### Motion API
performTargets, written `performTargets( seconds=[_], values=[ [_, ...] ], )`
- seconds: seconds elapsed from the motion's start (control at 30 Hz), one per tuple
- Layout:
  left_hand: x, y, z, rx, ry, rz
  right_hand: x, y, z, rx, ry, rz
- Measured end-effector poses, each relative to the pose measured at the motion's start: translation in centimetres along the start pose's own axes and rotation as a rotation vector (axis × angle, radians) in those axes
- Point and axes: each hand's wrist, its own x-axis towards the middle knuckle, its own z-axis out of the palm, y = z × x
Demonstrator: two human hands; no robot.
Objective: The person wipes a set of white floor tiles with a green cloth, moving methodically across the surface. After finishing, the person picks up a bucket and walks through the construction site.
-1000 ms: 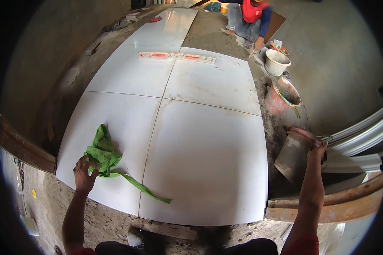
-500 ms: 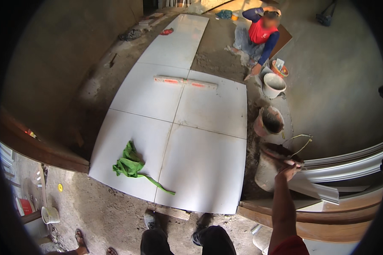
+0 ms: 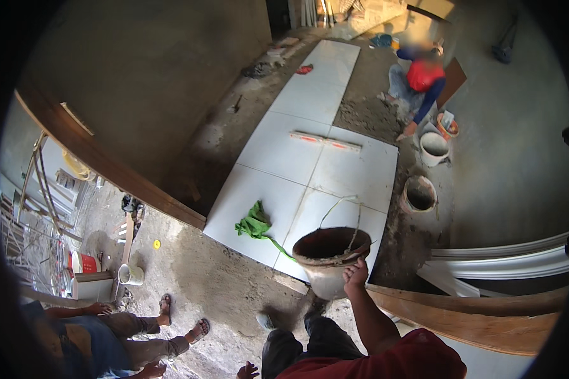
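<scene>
My right hand (image 3: 356, 273) grips the rim of a mortar-stained pale bucket (image 3: 327, 284) with a dark inside and a thin raised handle. The bucket hangs tilted in front of my legs, over the near edge of the white floor tiles (image 3: 351, 161). My left hand (image 3: 248, 371) shows at the lower edge beside my leg, fingers apart, holding nothing visible. A crumpled green cloth or bag (image 3: 254, 222) lies on the tiles left of the bucket, its long strip reaching toward the rim. Farther off, an orange-and-white spirit level (image 3: 325, 140) rests across a tile joint.
A co-worker in a red top (image 3: 425, 76) crouches at the far right, one hand low by the tile edge. Several buckets, one of them grey (image 3: 420, 194), line the right side. Another person (image 3: 88, 341) is at lower left. Wooden frames (image 3: 474, 316) border the doorway.
My right hand has carried the bucket from the right side to in front of my legs. The view has shifted, bringing my left hand and the person at lower left into sight.
</scene>
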Motion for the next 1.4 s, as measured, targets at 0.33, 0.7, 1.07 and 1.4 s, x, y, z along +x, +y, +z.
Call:
performTargets(
  seconds=[0.33,0.7,1.07,1.4],
  values=[
    [-1.8,-6.6,-2.4,-0.131,0.123,0.009,-14.4,7.8,-3.0,-0.425,-0.337,0.085],
    [-9.9,-19.6,-6.2,-0.382,0.277,0.037,-25.0,3.6,-9.1,-0.321,-0.43,-0.254],
    [-17.6,-32.9,-5.8,-0.379,0.277,-0.14,-28.6,7.9,-9.6,-0.636,-0.502,-0.28],
    [-15.6,-25.5,-2.9,-0.363,0.263,-0.03,-27.9,11.0,-8.2,-0.802,-0.589,-0.09]
  ],
)
